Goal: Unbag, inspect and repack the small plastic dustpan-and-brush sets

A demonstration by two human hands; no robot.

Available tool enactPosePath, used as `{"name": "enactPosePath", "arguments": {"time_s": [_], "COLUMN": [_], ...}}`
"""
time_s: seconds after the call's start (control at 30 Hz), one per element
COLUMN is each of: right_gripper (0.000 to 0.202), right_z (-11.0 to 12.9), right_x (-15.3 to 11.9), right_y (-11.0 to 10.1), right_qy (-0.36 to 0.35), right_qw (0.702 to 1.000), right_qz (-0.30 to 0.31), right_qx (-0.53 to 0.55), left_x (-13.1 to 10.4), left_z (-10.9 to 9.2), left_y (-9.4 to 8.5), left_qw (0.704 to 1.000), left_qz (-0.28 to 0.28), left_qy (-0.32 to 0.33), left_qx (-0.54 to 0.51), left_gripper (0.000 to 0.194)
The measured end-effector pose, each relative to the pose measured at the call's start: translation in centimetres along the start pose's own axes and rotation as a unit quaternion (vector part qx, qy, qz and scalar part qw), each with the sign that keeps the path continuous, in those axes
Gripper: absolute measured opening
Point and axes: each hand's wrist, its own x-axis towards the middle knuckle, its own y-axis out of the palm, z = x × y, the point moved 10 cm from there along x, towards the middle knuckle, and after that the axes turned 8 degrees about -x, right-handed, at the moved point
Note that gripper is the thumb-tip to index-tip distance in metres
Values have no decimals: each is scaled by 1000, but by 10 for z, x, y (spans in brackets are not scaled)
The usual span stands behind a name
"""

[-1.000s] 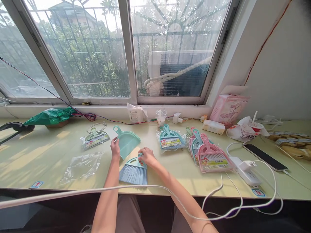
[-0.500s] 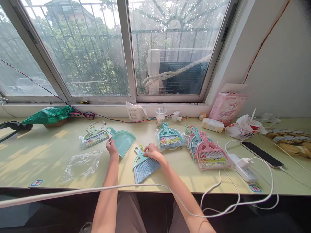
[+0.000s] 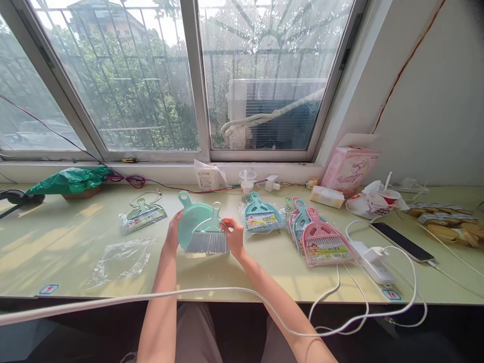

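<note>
My left hand holds a small teal dustpan lifted above the pale green table. In front of the pan, my right hand grips a teal mini brush with blue-grey bristles, so the brush overlaps the pan. An empty clear plastic bag lies on the table to the left. One packaged brush-and-pan set lies further back left.
Right of my hands lie a packaged teal set and a pile of pink and teal sets. A white power strip, white cables, a phone, a pink box and a green bag sit around the table.
Both hands lifted their items off the table and brought them together. The brush now overlaps the front of the dustpan, where before they lay apart.
</note>
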Motion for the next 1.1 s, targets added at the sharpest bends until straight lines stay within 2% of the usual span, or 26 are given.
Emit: {"name": "enactPosePath", "arguments": {"time_s": [0.07,0.17,0.23,0.3,0.37,0.43,0.53,0.6,0.77,1.1], "right_gripper": [15,17,18,15,16,29,32,30,34,37], "right_z": [1,0,-1,-1,-2,-7,-24,-33,-45,-58], "right_x": [1,1,1,2,4,8,15,16,16,11], "right_y": [-4,-15,-22,-27,-31,-30,-12,-7,-14,-15], "right_qy": [4,9,13,14,14,20,54,78,122,178], "right_qw": [1000,998,993,983,976,980,992,992,992,983], "right_qz": [-10,-45,-73,-95,-110,-91,24,65,28,-7], "right_qx": [3,-38,-96,-157,-190,-174,-108,-72,-19,45], "left_x": [-12,-31,-38,-42,-44,-44,-43,-41,-37,-40], "left_z": [7,15,12,7,5,5,10,16,26,18], "left_y": [29,64,81,91,95,94,91,90,88,96], "left_qw": [993,970,962,959,961,963,960,956,954,962], "left_qz": [105,208,240,250,247,239,238,243,241,223], "left_qy": [-51,-91,-72,-50,-42,-39,-36,-34,-22,-4], "left_qx": [28,83,111,122,121,121,139,158,174,156], "left_gripper": [63,70,66,60,54,52,53,52,57,57]}}
